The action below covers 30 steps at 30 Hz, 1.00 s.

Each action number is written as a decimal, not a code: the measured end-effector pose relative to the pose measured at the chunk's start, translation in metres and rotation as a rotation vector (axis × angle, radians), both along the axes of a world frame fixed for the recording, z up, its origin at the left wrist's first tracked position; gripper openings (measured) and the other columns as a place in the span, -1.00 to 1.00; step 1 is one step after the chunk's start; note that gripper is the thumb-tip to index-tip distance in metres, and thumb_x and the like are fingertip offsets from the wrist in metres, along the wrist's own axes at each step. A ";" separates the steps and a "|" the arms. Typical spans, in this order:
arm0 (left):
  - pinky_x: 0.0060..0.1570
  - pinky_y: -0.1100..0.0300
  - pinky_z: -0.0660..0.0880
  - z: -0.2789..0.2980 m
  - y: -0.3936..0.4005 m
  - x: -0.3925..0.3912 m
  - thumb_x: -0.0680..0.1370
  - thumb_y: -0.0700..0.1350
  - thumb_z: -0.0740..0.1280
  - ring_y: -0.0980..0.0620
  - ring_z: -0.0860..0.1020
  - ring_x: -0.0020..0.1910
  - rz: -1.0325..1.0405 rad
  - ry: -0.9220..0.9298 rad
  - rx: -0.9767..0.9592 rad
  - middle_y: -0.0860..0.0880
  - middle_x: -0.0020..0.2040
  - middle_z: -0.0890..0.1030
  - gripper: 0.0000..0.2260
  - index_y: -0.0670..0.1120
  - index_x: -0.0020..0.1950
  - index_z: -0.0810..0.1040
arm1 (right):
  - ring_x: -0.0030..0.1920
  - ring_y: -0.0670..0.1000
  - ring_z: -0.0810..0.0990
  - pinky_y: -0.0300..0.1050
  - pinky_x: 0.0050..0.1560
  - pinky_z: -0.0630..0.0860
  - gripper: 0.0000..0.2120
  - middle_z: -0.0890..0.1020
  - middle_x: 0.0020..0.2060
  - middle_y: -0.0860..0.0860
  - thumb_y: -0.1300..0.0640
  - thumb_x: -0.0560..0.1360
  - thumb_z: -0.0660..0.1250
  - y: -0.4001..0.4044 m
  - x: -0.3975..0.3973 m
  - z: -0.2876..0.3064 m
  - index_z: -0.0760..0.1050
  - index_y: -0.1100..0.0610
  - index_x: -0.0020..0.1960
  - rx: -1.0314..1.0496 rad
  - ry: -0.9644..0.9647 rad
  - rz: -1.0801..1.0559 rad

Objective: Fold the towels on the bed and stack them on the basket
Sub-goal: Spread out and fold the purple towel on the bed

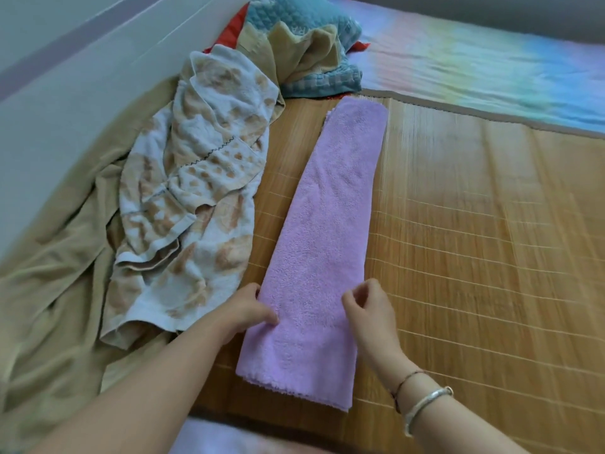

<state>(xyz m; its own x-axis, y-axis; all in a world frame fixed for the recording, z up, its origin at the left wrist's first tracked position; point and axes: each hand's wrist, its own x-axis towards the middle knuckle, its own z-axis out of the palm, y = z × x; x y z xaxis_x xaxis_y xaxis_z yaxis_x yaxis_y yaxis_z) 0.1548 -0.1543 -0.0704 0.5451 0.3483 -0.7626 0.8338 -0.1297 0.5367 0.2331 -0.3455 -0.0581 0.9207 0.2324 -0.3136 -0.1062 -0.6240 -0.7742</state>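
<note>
A lilac towel (327,224), folded into a long narrow strip, lies lengthwise on the bamboo mat (474,240). My left hand (248,309) grips the strip's left edge near its close end, thumb on top. My right hand (370,306) sits at the strip's right edge with its fingers curled; whether it pinches the cloth I cannot tell. Left of the strip lies a crumpled white towel with orange patches (193,198). No basket is in view.
A tan sheet (55,290) is bunched along the wall at the left. A pile of blue, tan and red cloth (304,47) sits at the far end. A rainbow-tinted bedsheet (491,67) covers the far right. The mat's near edge runs by my forearms.
</note>
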 end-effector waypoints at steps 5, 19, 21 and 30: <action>0.06 0.07 0.48 -0.012 -0.004 -0.008 0.40 -0.17 0.50 -0.09 0.54 0.08 0.078 -0.001 -0.013 -0.11 0.12 0.54 -0.59 -0.17 0.18 0.45 | -0.02 0.00 0.50 -0.12 -0.08 0.46 -0.52 0.46 -0.02 -0.03 -0.06 0.42 0.45 -0.012 0.003 -0.021 0.29 0.14 0.14 -0.010 0.367 -0.056; 0.06 0.06 0.55 0.008 -0.118 0.037 0.42 0.07 0.48 0.06 0.58 -0.04 0.023 -0.047 -0.137 0.01 0.07 0.53 -0.63 -0.04 0.06 0.41 | -0.31 0.05 0.45 -0.12 -0.24 0.36 -0.88 0.55 -0.33 0.04 0.12 0.28 0.37 -0.147 0.045 0.012 0.51 0.15 -0.22 -0.136 0.359 -0.110; 0.03 0.08 0.55 0.013 -0.135 0.049 0.43 0.07 0.46 0.03 0.58 0.01 0.029 -0.074 -0.110 -0.01 0.10 0.52 -0.62 -0.05 0.12 0.42 | -0.32 0.06 0.46 -0.10 -0.26 0.38 -0.88 0.55 -0.33 0.04 0.13 0.33 0.33 -0.184 0.047 0.009 0.49 0.17 -0.20 -0.265 0.288 -0.148; 0.14 0.04 0.50 0.000 -0.193 0.093 0.43 0.05 0.46 0.01 0.51 0.09 -0.025 -0.135 -0.020 -0.02 0.12 0.52 -0.56 -0.14 0.17 0.43 | 0.20 0.22 0.44 0.03 0.11 0.40 -0.65 0.51 0.13 0.13 0.13 0.38 0.26 -0.242 0.059 -0.003 0.33 0.15 0.14 -0.711 0.135 -0.114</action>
<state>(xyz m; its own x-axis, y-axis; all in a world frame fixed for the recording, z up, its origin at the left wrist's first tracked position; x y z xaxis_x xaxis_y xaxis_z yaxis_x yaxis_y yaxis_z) 0.2476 -0.3477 -0.0700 0.6514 0.3189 -0.6884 0.7506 -0.1382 0.6462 0.2916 -0.5878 -0.0611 0.8698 -0.1649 -0.4650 -0.2664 -0.9502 -0.1615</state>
